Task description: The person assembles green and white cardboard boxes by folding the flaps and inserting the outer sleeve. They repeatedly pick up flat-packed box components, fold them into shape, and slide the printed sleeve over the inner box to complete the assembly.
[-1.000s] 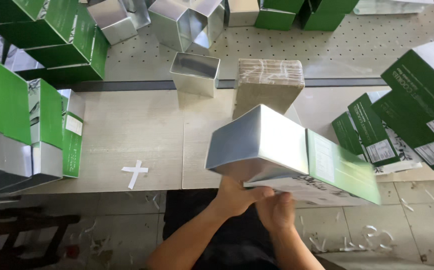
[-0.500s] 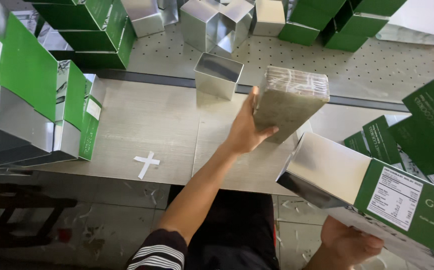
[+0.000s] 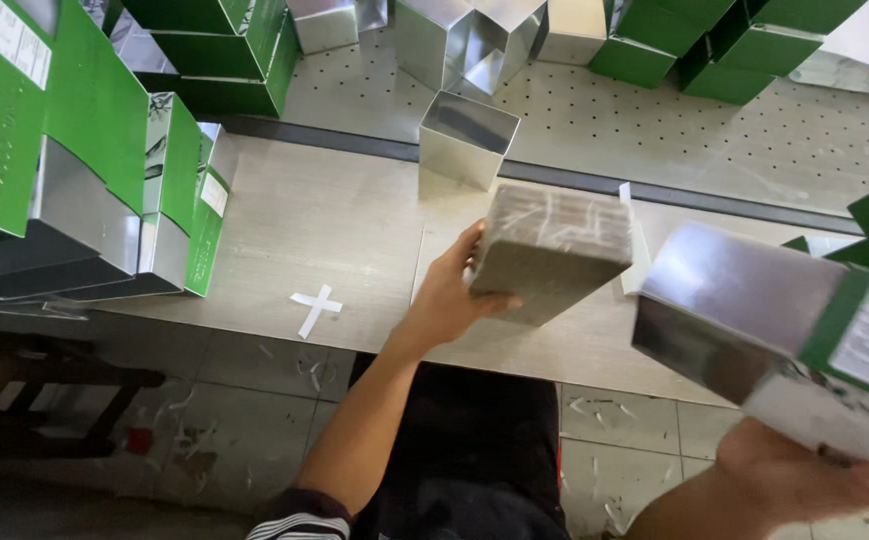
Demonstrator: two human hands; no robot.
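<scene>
Wrapped brown block [image 3: 552,248] sits tilted above the grey worktable [image 3: 334,230], gripped at its near corner by the left hand [image 3: 451,296], thumb on its side. Off the table's front edge, the right hand [image 3: 804,480] closes under a silver-and-green carton [image 3: 774,320], held slanted. An open silver box [image 3: 468,136], showing nothing inside, stands at the table's far edge. Green-and-silver cartons [image 3: 84,170] are stacked at left, with a white tape cross [image 3: 315,306] just beside.
</scene>
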